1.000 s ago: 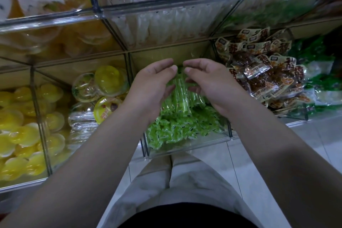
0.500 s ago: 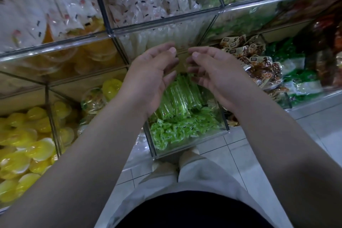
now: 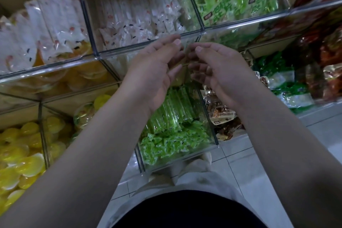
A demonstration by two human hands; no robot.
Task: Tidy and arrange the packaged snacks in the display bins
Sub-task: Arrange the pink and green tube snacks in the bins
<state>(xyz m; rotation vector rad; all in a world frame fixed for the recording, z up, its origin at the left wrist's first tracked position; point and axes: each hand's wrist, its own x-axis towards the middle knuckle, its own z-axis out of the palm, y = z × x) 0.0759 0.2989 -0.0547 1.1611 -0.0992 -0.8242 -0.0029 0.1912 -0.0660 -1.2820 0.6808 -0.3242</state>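
While our left hand [image 3: 155, 74] and right hand [image 3: 220, 68] hover close, relaxed, empty, the lower bin [image 3: 177, 161] holds green packets [image 3: 172, 113]. The upper bin [image 3: 125, 48] holds white sachets [image 3: 140, 18].

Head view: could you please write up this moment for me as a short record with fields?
Left hand: over the bin, fingers loosely curled, nothing visibly held
Right hand: likewise, facing the other
Under the hands: green stick packets in a clear bin
Bin to the left: yellow jelly cups
Upper shelf: white packets
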